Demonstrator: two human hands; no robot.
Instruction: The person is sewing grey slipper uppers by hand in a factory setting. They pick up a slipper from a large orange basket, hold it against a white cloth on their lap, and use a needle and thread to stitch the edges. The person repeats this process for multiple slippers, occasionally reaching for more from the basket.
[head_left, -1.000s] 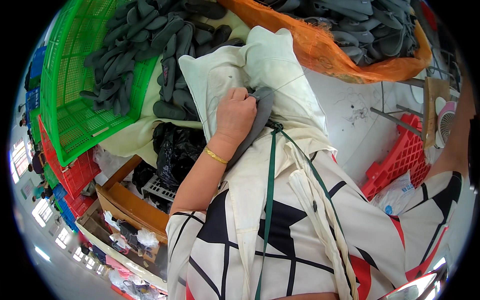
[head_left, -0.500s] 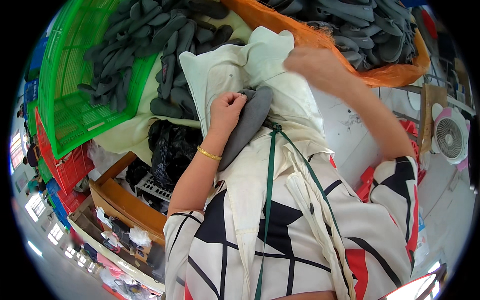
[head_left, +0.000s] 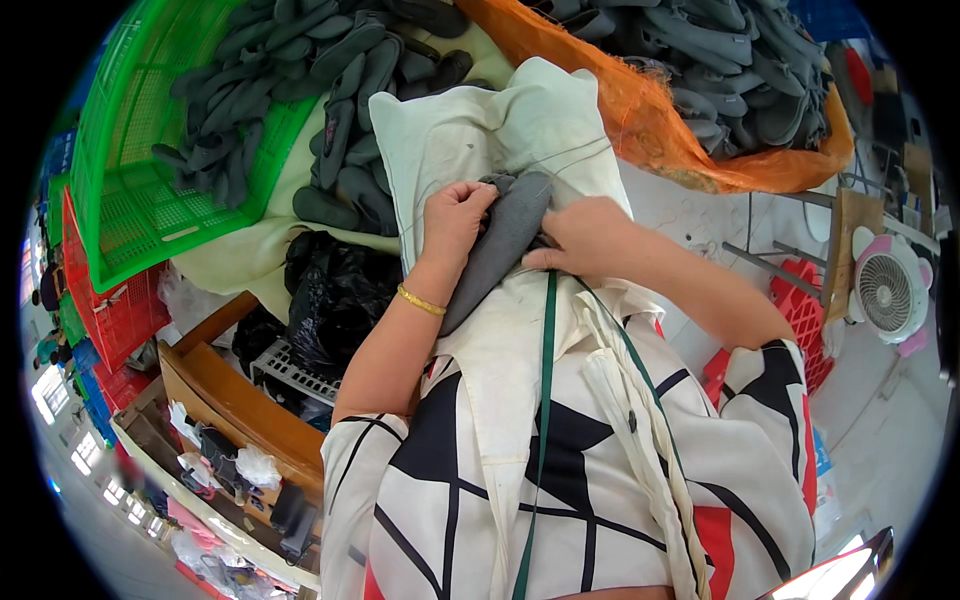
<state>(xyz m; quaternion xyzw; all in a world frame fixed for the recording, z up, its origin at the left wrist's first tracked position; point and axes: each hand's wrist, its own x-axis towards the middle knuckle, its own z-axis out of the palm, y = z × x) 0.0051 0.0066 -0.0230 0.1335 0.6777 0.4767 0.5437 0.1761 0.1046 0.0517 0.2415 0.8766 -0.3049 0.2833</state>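
Note:
A dark grey cloth shoe (head_left: 510, 225) lies slantwise over my lap, on a white cloth (head_left: 560, 105). My left hand (head_left: 455, 220) is closed at its far left edge, thumb and forefinger pinched together on the material. At the shoe's right side is my right hand (head_left: 585, 238), fingers curled and drawn together beside the edge. What those fingers hold, if anything, is too small to make out. A thin dark line like a thread crosses the white cloth above the right hand. Green straps (head_left: 543, 400) hang down my front.
Grey shoes (head_left: 340, 60) spill from a green plastic crate (head_left: 150, 225) at the far left. More fill an orange sack (head_left: 680, 145) at the far right. Black plastic bags (head_left: 335, 300) and a wooden drawer unit (head_left: 240, 390) are on the left; a small fan (head_left: 890, 287) stands right.
My right hand has come down and inward from beyond the white cloth to the shoe's right side. My left hand keeps its pinch on the shoe.

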